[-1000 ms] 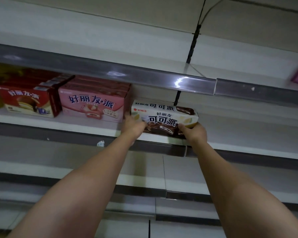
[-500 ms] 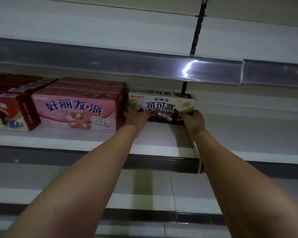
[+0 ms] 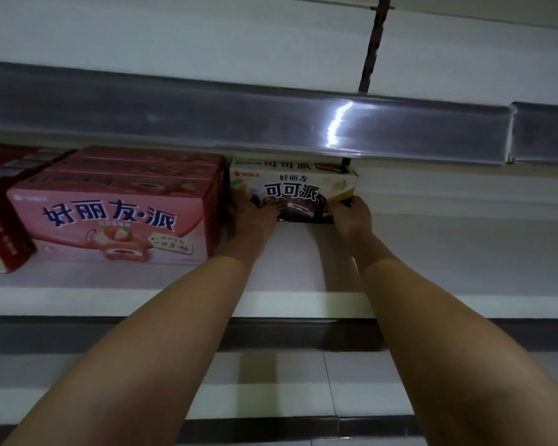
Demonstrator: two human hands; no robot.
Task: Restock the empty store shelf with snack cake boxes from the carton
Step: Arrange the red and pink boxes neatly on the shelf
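Note:
A white and brown cocoa snack cake box (image 3: pixel 295 188) stands deep on the white shelf (image 3: pixel 432 252), close to the back wall. My left hand (image 3: pixel 255 217) grips its lower left corner, squeezed in beside the pink boxes. At its lower right corner my right hand (image 3: pixel 351 217) holds the box. Both forearms reach up and in over the shelf's front edge. The carton is out of view.
A row of pink strawberry cake boxes (image 3: pixel 116 217) fills the shelf just left of the cocoa box. Red boxes (image 3: pixel 0 226) stand at the far left. A grey price rail (image 3: pixel 271 123) of the upper shelf hangs overhead. Bare white shelf extends rightwards.
Both hands have slid the cocoa box from the shelf's front edge back towards the rear wall, next to the pink boxes. The view has moved closer to the shelf.

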